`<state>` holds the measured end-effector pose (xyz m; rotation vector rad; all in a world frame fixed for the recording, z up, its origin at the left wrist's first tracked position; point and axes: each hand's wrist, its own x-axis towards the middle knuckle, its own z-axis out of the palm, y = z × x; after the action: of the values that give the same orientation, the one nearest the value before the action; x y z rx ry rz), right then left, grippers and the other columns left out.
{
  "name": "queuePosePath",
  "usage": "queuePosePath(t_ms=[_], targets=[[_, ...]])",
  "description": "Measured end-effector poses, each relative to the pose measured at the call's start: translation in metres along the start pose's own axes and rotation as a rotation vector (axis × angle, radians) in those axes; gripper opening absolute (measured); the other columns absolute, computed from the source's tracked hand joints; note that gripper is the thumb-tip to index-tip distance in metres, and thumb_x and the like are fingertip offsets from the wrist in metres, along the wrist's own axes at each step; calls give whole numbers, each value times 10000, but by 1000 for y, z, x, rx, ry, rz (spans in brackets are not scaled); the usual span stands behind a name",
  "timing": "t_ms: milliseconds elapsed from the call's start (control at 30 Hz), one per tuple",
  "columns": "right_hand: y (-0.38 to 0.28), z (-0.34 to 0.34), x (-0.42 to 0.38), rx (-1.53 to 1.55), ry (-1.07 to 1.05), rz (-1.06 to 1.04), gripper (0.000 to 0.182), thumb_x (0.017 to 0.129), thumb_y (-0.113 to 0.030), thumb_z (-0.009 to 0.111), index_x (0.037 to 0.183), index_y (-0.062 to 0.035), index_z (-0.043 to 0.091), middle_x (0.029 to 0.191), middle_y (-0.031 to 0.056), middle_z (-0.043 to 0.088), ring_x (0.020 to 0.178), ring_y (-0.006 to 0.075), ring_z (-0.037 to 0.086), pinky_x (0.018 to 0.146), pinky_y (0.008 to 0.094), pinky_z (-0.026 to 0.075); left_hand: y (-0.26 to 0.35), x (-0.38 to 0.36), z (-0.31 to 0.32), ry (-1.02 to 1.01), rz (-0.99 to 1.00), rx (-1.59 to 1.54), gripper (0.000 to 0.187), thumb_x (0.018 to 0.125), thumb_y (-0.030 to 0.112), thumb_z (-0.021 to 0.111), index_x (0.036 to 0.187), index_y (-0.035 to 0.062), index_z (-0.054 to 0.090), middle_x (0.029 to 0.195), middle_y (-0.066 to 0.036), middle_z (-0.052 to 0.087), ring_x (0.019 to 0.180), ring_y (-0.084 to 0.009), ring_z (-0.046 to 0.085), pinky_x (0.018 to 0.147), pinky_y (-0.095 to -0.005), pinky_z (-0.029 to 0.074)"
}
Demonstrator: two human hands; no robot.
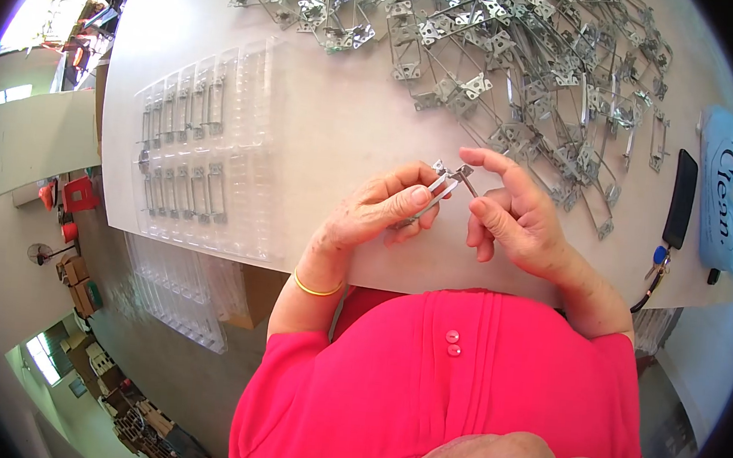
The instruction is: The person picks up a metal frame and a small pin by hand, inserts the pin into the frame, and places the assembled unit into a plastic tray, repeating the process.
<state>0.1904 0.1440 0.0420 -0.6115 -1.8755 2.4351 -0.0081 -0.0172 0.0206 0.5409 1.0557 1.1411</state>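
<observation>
My left hand (pixel 390 203) is closed around a small metal bracket (pixel 440 189), held near the table's front edge with its plate end pointing up. My right hand (pixel 518 217) is just to the right, its index finger raised and its thumb apart from it, near the bracket's end. Nothing shows between the right fingers. Beyond both hands lies a large heap of similar metal brackets with thin rods (pixel 517 60). To the left, a clear plastic tray (pixel 251 160) holds two rows of these brackets standing side by side.
On the right of the white table (pixel 324 105) lie a black case (pixel 683 198), keys (pixel 659 256) on a strap and a blue packet (pixel 723 184) marked "Clean". More clear trays (pixel 176 292) are below the left front edge. Boxes (pixel 78 284) stand farther off.
</observation>
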Motion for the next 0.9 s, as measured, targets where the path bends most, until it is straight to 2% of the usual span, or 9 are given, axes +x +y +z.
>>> queuePosePath(t_ms=[133,900], targets=[[0,0,-1,-8,-5,-19,490,1080,-156,508,1524,-20,350,712,54,649,549,101,601,552,224,486,1,0,0,9,-21,-11,445,1044,455,558,1180,32,595,815,7,576,593,-42,457,525,-211,335],[-2,-1,-2,-32,-5,-16,491,1071,-120,494,1529,-11,355,702,57,653,547,104,610,548,229,487,0,2,-3,-6,17,75,429,1032,419,585,1177,16,584,762,4,562,568,-35,429,494,-207,304]])
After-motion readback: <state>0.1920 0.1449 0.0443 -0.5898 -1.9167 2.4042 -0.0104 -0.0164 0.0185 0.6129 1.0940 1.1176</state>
